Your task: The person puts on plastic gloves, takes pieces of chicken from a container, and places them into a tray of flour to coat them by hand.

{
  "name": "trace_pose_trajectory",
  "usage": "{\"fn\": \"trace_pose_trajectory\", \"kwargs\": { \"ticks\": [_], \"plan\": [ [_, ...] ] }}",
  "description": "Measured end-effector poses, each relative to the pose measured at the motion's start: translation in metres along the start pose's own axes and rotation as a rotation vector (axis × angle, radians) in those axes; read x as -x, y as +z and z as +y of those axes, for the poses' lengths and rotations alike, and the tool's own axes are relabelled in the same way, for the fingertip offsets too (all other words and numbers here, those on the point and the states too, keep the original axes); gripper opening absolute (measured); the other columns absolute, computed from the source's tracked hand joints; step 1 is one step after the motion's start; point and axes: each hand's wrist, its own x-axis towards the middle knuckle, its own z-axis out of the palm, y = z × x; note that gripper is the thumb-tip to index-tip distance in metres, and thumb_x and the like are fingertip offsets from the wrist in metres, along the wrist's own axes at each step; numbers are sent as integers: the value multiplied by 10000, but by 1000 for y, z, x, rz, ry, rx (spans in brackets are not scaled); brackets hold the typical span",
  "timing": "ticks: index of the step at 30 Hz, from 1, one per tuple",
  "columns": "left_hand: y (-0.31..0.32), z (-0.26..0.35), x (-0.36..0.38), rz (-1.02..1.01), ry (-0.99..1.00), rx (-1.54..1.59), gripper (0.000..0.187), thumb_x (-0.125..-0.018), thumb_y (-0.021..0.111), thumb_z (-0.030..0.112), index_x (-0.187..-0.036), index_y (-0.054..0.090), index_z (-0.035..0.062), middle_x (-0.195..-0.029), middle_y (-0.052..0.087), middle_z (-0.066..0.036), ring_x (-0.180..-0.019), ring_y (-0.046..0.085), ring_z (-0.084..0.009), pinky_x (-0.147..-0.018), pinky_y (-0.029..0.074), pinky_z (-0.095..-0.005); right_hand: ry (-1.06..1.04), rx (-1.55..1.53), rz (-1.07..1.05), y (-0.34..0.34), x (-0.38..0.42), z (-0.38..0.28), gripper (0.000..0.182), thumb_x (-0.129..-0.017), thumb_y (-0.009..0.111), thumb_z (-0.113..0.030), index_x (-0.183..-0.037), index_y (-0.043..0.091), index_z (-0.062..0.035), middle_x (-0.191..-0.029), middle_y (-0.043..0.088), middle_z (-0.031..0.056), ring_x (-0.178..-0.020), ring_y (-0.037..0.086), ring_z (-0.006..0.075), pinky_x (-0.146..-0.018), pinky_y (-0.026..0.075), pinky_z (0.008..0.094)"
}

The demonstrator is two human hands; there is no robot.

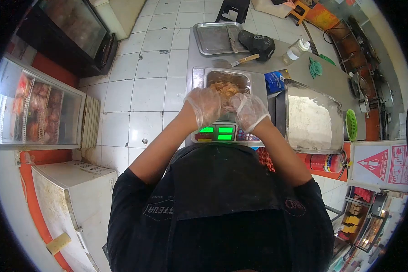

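Both hands wear clear plastic gloves and are close together over a metal pan [244, 75] that holds light-brown pieces of what looks like raw meat [225, 88]. My left hand [204, 107] is at the pan's near left, its fingers curled in toward the meat. Opposite it, my right hand [250, 111] has its fingers bent in at the near right of the pan. Between the fingertips shows a pinkish, wet-looking patch; I cannot tell what exactly each hand grips. Below the pan is a digital scale [225, 137] with lit green displays.
A deep tray of white flour [309, 122] stands to the right, beside a blue packet [275, 81]. Farther back are a flat metal tray [213, 38], a wooden-handled scraper [245, 60], a black cap [257, 44] and a bottle [296, 51]. A green basket [351, 124] is far right.
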Motion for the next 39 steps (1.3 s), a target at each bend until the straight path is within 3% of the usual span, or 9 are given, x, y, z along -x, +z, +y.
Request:
{"fn": "trace_pose_trajectory", "kwargs": {
  "ticks": [4,9,13,15,18,22,28,36,39],
  "plan": [
    [25,1,-7,134,5,-40,217,-852,614,299,-829,658,88,-776,678,-129,-727,680,-311,-618,552,-452,-18,-30,52,5,8,8,169,-859,579,-187,-977,599,-67,-935,652,142,-881,645,337,-779,510,463],
    [33,-4,-11,202,32,36,167,-809,627,249,-826,645,83,-757,668,-127,-702,675,-306,-593,549,-450,-35,-140,383,-11,13,0,339,-797,675,-227,-1099,622,-82,-928,649,127,-862,634,342,-767,511,464],
    [27,-5,-9,349,157,-3,130,-770,639,216,-773,634,86,-739,649,-106,-662,655,-302,-581,544,-443,53,-129,326,4,12,17,454,-702,761,-209,-1096,585,-69,-980,630,130,-879,621,361,-729,490,493],
    [31,-4,-10,371,192,-51,121,-765,639,206,-758,628,86,-734,643,-100,-648,648,-301,-571,541,-438,96,-235,86,4,9,24,493,-727,771,-293,-1121,580,-68,-987,632,127,-891,618,364,-745,493,503],
    [46,-3,-11,447,326,6,120,-770,629,191,-745,618,74,-732,642,-120,-673,656,-296,-574,537,-424,-3,-93,136,-5,7,30,518,-799,725,-347,-1195,569,-52,-1090,641,162,-954,626,368,-789,505,499],
    [45,9,-15,271,58,-28,112,-789,601,157,-806,628,50,-760,647,-160,-715,670,-303,-621,549,-413,304,206,385,14,6,22,544,-831,681,-304,-1282,534,-40,-1242,600,203,-1077,607,378,-906,499,470],
    [42,15,-22,189,-169,15,205,-861,520,133,-990,625,13,-946,659,-200,-841,698,-333,-718,575,-423,348,-153,26,23,18,47,532,-872,582,-203,-1363,467,-33,-1361,514,229,-1201,541,397,-996,465,451],
    [25,12,-7,169,-136,-16,179,-848,543,112,-970,657,49,-974,671,-153,-949,662,-315,-768,555,-405,138,-277,11,9,26,65,506,-782,612,-15,-1278,555,-93,-1365,528,193,-1255,509,381,-1028,454,439],
    [29,7,-4,448,14,-72,157,-798,600,127,-926,662,60,-985,660,-145,-988,624,-354,-825,528,-461,-148,-121,206,11,28,67,383,-787,591,-6,-1166,595,-62,-1356,536,194,-1273,500,378,-1049,439,445]
  ]
}}
